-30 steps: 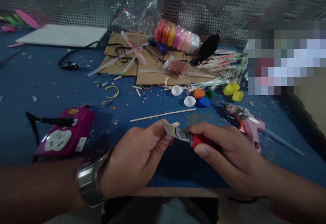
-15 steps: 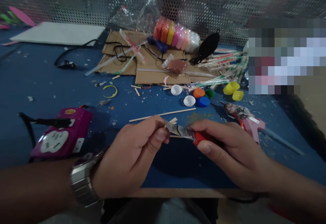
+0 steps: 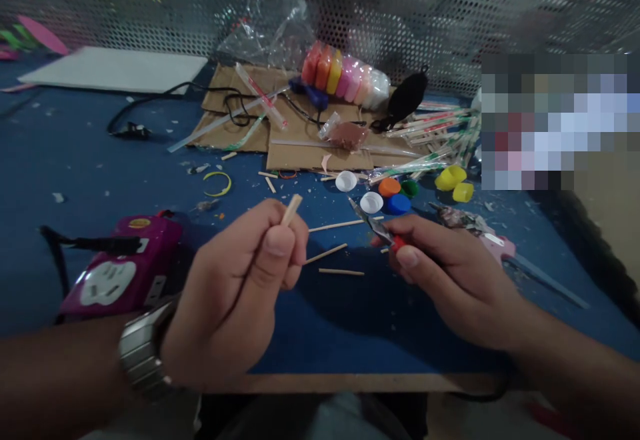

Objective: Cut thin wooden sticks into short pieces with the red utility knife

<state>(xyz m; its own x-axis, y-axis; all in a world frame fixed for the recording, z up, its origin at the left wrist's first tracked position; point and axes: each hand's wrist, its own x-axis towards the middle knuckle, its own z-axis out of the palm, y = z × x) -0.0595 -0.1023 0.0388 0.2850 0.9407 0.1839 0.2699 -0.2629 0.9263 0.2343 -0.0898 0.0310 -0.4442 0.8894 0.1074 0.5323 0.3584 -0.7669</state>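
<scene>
My left hand (image 3: 240, 293), with a metal watch on its wrist, is closed on a short wooden stick (image 3: 293, 209) whose pale end sticks up between thumb and forefinger. The rest of that stick is hidden in the fingers. To the right, my right hand (image 3: 450, 270) grips a red-handled cutter (image 3: 373, 219), its pointed metal end directed up and left, apart from the stick. Its handle is mostly covered by my fingers. Loose thin wooden sticks (image 3: 341, 272) lie on the blue table (image 3: 350, 333) between and beyond my hands.
A purple power strip (image 3: 125, 263) with a plugged-in cable sits left. At right lies a pink glue gun (image 3: 497, 248). Bottle caps (image 3: 399, 204), cardboard (image 3: 320, 157), wrapped sticks (image 3: 440, 130) and packed coloured clay (image 3: 340, 73) lie farther back. A person is at far right, blurred.
The cutter has come away from the stick. My left hand has moved left and tipped the stick's end upward; my right hand has raised the cutter's point.
</scene>
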